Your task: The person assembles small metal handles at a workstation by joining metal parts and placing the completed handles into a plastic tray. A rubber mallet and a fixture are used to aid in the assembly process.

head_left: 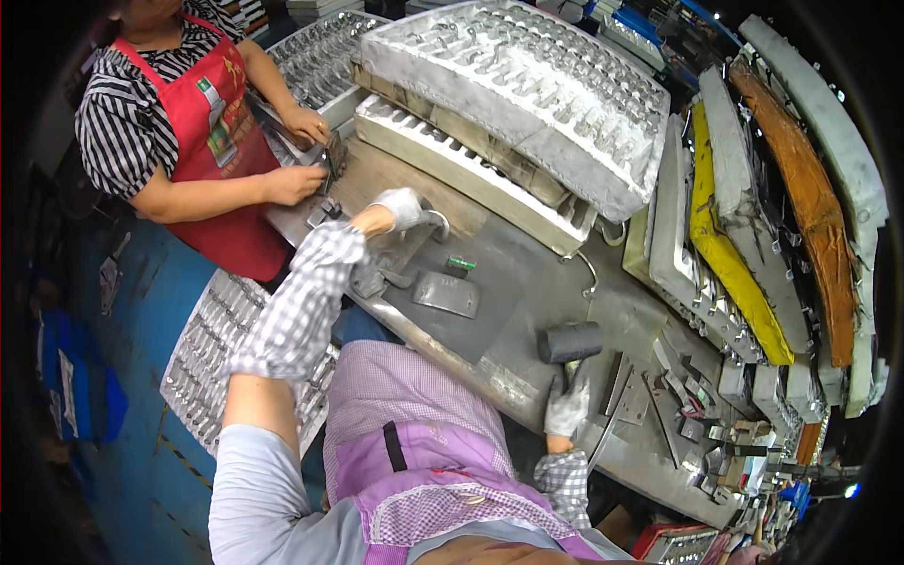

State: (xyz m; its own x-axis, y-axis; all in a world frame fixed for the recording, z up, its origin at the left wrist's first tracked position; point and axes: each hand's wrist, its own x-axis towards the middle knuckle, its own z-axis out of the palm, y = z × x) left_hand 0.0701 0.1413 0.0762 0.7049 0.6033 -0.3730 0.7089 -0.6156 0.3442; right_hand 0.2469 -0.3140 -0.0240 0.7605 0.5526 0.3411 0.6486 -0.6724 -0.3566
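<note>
We are gripping a black-headed mallet (571, 343) in our gloved right hand (568, 407), fingers wrapped tight round its handle, while our gloved left hand (403, 208) is closing on a bent metal lever (435, 222). The grey curved metal casting (445, 293) is lying loose on the steel worktop (527, 273) between them; a glancing blow could send it skidding.

light: bright, even, from above | shadows: soft and short under the mallet (570, 342) | glare: pale shine on the metal bench (527, 282) and grey trays (527, 94) | focus: centre sharp | edges: strong fisheye bending, black vignette at corners, rim details smeared
</note>
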